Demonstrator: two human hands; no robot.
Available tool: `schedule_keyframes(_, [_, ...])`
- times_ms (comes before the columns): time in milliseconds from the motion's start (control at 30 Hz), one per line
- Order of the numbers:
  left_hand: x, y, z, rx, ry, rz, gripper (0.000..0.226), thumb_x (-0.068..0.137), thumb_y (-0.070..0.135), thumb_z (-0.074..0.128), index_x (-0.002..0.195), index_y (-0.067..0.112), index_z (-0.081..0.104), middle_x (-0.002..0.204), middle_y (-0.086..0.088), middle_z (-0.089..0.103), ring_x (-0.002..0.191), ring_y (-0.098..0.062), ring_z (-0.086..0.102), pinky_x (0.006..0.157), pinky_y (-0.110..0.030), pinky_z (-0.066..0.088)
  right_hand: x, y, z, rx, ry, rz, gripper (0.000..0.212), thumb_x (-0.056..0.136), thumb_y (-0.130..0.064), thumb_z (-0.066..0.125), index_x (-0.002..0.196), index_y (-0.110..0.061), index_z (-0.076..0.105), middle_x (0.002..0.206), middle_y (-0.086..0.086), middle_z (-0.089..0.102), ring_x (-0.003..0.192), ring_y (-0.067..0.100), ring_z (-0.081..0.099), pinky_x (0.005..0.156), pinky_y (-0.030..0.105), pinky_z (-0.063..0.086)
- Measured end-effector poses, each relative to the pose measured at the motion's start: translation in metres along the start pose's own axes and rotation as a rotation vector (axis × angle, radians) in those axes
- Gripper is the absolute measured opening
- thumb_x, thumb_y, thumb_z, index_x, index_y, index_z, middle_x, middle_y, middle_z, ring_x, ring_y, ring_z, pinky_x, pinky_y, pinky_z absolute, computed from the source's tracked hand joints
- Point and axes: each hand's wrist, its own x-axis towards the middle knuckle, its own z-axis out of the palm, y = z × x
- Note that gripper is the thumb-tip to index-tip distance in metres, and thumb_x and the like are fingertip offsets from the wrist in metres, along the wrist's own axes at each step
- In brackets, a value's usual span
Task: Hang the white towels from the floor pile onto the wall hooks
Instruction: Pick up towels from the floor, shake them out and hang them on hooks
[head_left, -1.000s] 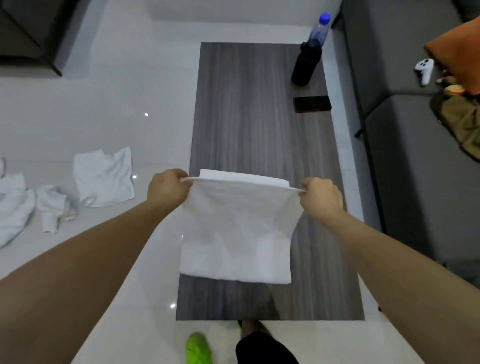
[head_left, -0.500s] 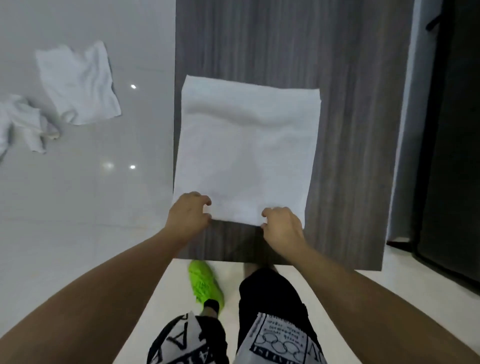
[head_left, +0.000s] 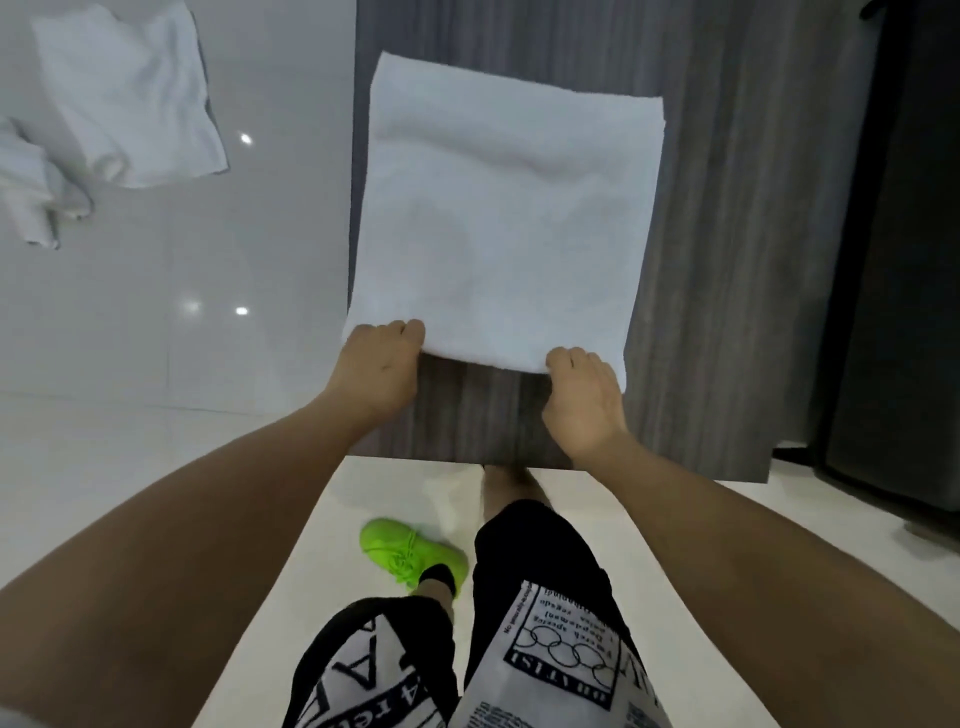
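Both hands gripped the near corners of the towel, the left hand and right hand curled shut, while it lay flat on the table. Lifting unevenly could undo its fold. Both arms reached forward, knuckles up.

White towel, dark woodgrain table, neon-green shoe, black-and-white printed shorts

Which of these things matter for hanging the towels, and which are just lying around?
Part of the job:
- folded white towel on the table
- loose towels on the floor
- left hand and right hand, gripping its near corners

Just there:
- wooden table
- green shoe
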Motion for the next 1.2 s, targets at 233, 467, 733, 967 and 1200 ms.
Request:
schedule_keyframes(233, [-0.07, -0.01, -0.128, -0.137, 0.29, -0.088, 0.032, 0.078, -0.002, 0.057, 0.107, 0.009, 0.055, 0.095, -0.013, 0.06, 0.075, -0.033, 0.056, 0.064, -0.037, 0.044, -0.027, -0.068, -0.129, 0.021, 0.267, -0.024, 0.036, 0.069, -0.002, 0.062, 0.105, -0.006, 0.061, 0.103, 0.013, 0.059, 0.094, 0.032, 0.052, 0.079, 0.033, 0.035])
schedule_keyframes(467, [-0.213, -0.056, -0.285, -0.221, 0.756, -0.245, 0.038, 0.075, -0.003, 0.039, 0.106, 0.016, 0.053, 0.093, -0.008, 0.052, 0.077, -0.027, 0.047, 0.069, -0.035, 0.038, -0.099, -0.22, -0.277, 0.122, 0.679, -0.249, 0.029, 0.068, 0.005, 0.053, 0.095, -0.001, 0.06, 0.095, 0.016, 0.056, 0.087, 0.034, 0.05, 0.072, 0.031, 0.032])
schedule_keyframes(733, [-0.47, -0.158, -0.403, -0.06, 1.127, -0.364, 0.02, 0.075, 0.01, 0.036, 0.088, 0.015, 0.051, 0.081, -0.006, 0.054, 0.075, -0.031, 0.049, 0.064, -0.038, 0.04, -0.205, -0.451, -0.376, 0.06, 1.006, -0.704, 0.021, 0.07, -0.002, 0.05, 0.089, -0.007, 0.055, 0.083, 0.011, 0.054, 0.062, 0.028, 0.042, 0.057, 0.029, 0.025])
schedule_keyframes(967, [-0.699, -0.259, -0.385, 0.229, 1.27, -0.611, 0.041, 0.09, 0.054, 0.041, 0.098, 0.018, 0.059, 0.089, -0.006, 0.065, 0.081, -0.03, 0.059, 0.067, -0.033, 0.043, -0.284, -0.669, -0.366, -0.053, 1.034, -1.302, 0.014, 0.086, -0.02, 0.048, 0.084, -0.011, 0.058, 0.074, 0.004, 0.058, 0.055, 0.024, 0.049, 0.05, 0.028, 0.032])
schedule_keyframes(1200, [-0.905, -0.344, -0.314, 0.188, 1.248, -1.056, 0.02, 0.092, 0.03, 0.061, 0.086, 0.011, 0.059, 0.075, -0.004, 0.057, 0.073, -0.031, 0.056, 0.061, -0.029, 0.031, -0.363, -0.894, -0.263, 0.127, 1.004, -1.828, 0.023, 0.089, -0.03, 0.059, 0.079, -0.01, 0.065, 0.065, 0.006, 0.062, 0.049, 0.031, 0.056, 0.041, 0.031, 0.043])
